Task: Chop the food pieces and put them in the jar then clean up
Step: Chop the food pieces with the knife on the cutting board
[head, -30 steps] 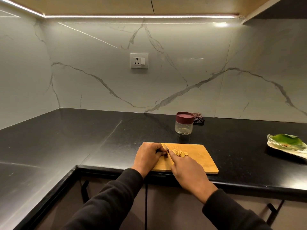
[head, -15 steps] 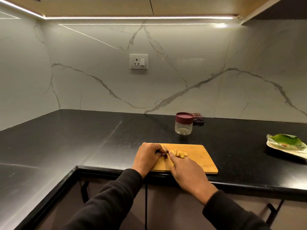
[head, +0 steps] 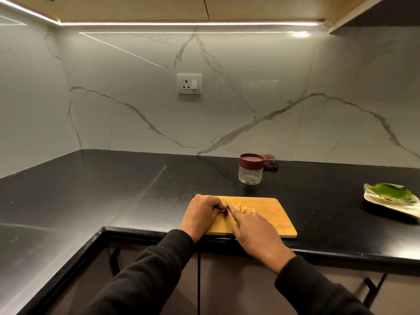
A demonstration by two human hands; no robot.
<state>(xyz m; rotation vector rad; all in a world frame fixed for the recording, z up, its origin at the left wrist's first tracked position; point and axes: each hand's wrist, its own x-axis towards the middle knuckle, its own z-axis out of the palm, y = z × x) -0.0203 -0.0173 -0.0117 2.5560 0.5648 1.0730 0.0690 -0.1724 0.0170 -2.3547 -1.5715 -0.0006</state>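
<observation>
Food slices [head: 243,209] lie just beyond right hand [head: 256,233] fingers gripping knife [head: 226,203]; left hand [head: 202,213] fingers curled beside them.

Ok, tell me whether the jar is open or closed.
Closed: the jar stands upright with its maroon lid on, behind the cutting board.

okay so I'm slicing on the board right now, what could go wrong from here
Your left hand holds the food right beside the knife, so a slip could nick a finger. The cutting board sits at the counter's front edge and might shift off. The jar still has its lid on, so slices can't go in yet.
</observation>
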